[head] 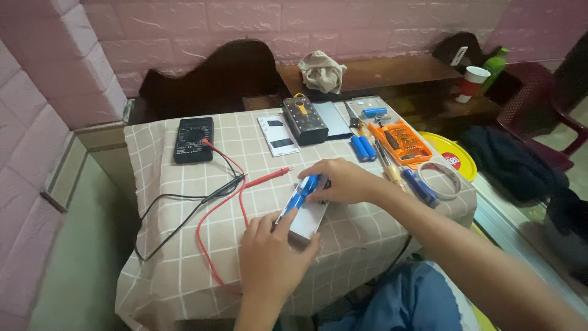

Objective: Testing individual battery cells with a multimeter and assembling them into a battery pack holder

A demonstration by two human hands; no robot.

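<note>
A small silver rectangular case (308, 220) lies on the checked tablecloth (184, 257) near the front edge. My left hand (269, 257) rests on its near end, thumb against the side. My right hand (340, 181) covers the far end, its fingers closed on a blue cylindrical battery cell (310, 184) at the case. A second blue cell (294, 201) lies along the case's left side between both hands.
A black multimeter (193, 139) sits at the back left, its red and black leads (226, 184) trailing over the cloth. Behind are a black box (304, 119), two blue cells (362, 148), an orange bit set (401, 142), screwdrivers, a tape roll (442, 178) and a yellow tray (456, 156).
</note>
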